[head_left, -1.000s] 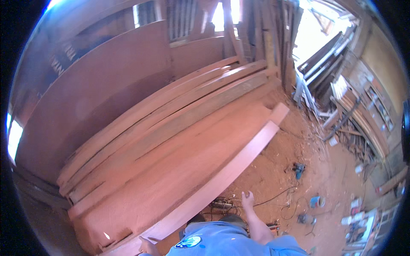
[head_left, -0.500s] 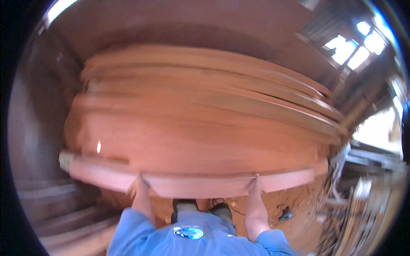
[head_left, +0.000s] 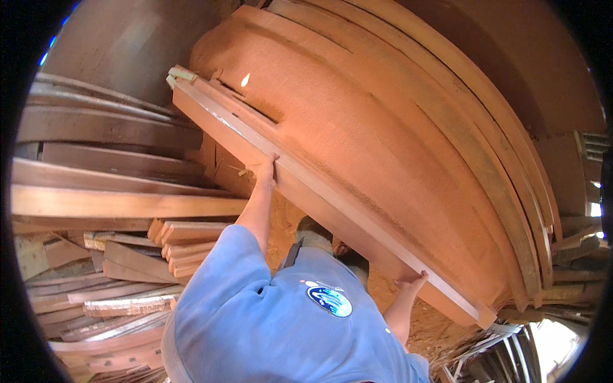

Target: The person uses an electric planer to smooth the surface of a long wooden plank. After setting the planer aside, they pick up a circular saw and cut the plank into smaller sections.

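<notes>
A long, straight wooden beam (head_left: 338,207) runs slantwise in front of me, from upper left to lower right, along the near edge of a sawdust-covered surface. My left hand (head_left: 265,169) grips it left of its middle, thumb on the top edge and fingers at the near face. Toward the beam's right end, my right hand (head_left: 412,281) holds it the same way, with the fingers partly hidden. Whether the beam's weight rests on the surface, I cannot tell. At its far left end, a second, pale-tipped piece of wood (head_left: 183,73) lies close beside it.
Orange-brown sawdust coats the broad surface (head_left: 383,147), where long boards (head_left: 472,108) lie along the far side. Stacked planks (head_left: 128,201) and short offcuts (head_left: 191,242) fill the left. More sawdust covers the floor (head_left: 287,223) beneath the beam.
My view has swung, so the beam now slants instead of lying level, and the plank stacks on the left show clearly. Both hands keep their hold on the beam.
</notes>
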`<action>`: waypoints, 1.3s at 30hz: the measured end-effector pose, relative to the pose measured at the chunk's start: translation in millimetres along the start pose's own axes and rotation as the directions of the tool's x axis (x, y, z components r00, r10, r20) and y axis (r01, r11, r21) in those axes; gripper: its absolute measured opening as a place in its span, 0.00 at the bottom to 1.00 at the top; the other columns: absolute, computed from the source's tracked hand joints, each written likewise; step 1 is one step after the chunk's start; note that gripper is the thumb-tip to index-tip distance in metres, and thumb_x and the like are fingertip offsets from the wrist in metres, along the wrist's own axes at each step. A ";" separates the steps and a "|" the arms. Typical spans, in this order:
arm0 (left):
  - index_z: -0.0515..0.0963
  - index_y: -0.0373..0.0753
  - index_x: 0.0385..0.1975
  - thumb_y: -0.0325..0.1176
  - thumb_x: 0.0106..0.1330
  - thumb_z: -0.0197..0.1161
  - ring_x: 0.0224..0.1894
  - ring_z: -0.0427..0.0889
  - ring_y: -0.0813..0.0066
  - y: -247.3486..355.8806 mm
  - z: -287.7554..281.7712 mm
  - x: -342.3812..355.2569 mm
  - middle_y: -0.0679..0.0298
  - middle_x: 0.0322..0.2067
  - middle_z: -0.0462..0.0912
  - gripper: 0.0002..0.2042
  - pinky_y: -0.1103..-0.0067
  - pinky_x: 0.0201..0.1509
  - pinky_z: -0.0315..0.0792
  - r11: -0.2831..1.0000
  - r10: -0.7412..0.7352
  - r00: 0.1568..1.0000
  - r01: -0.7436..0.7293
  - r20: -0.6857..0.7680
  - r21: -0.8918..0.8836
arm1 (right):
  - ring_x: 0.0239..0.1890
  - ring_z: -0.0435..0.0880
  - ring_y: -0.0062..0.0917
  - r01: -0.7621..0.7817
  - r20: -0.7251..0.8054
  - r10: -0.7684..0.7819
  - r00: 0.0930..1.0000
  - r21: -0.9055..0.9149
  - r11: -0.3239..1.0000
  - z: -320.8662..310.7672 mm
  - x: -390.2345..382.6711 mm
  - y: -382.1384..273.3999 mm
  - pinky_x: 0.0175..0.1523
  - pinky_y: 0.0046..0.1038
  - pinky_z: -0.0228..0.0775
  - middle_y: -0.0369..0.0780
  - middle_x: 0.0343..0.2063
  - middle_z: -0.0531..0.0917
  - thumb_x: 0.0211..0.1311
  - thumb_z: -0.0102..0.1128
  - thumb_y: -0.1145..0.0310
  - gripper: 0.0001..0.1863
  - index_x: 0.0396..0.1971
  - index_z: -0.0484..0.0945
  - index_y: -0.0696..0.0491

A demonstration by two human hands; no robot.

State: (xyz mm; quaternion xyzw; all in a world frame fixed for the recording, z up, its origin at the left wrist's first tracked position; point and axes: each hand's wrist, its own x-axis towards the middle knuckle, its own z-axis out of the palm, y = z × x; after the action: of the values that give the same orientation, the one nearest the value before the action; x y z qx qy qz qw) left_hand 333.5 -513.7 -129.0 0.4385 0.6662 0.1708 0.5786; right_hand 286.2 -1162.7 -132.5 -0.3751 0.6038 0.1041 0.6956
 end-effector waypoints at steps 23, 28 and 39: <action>0.74 0.43 0.58 0.70 0.62 0.57 0.53 0.80 0.57 -163.9 -270.1 -414.2 0.59 0.50 0.81 0.37 0.57 0.59 0.76 0.356 0.221 0.873 0.343 0.435 -0.869 | 0.60 0.78 0.39 0.865 0.145 -0.976 0.161 0.455 0.211 -211.6 -317.5 -188.2 0.61 0.51 0.73 0.47 0.57 0.79 0.60 0.62 0.39 0.39 0.61 0.75 0.55; 0.78 0.43 0.49 0.71 0.64 0.50 0.43 0.85 0.57 -223.7 -311.4 -442.6 0.57 0.39 0.84 0.34 0.58 0.47 0.82 0.115 0.121 0.944 0.294 0.307 -0.949 | 0.60 0.78 0.39 0.833 0.410 -0.906 0.100 0.463 0.302 -156.9 -339.3 -135.6 0.61 0.50 0.73 0.47 0.57 0.79 0.60 0.61 0.39 0.39 0.61 0.75 0.56; 0.75 0.44 0.55 0.72 0.57 0.52 0.49 0.79 0.50 -328.7 -406.0 -476.7 0.54 0.48 0.80 0.39 0.50 0.54 0.74 -0.175 0.030 0.989 0.149 0.146 -0.973 | 0.60 0.78 0.39 0.762 0.847 -0.527 -0.070 0.387 0.519 -94.1 -388.8 -20.3 0.62 0.50 0.73 0.47 0.56 0.79 0.62 0.61 0.39 0.39 0.61 0.75 0.56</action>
State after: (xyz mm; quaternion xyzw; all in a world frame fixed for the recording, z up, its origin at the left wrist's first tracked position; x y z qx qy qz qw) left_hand -193.1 -956.0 35.9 -0.1834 0.2819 0.5664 0.7524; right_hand 129.8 -1117.9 233.5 -0.5580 -0.1687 0.0087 0.8124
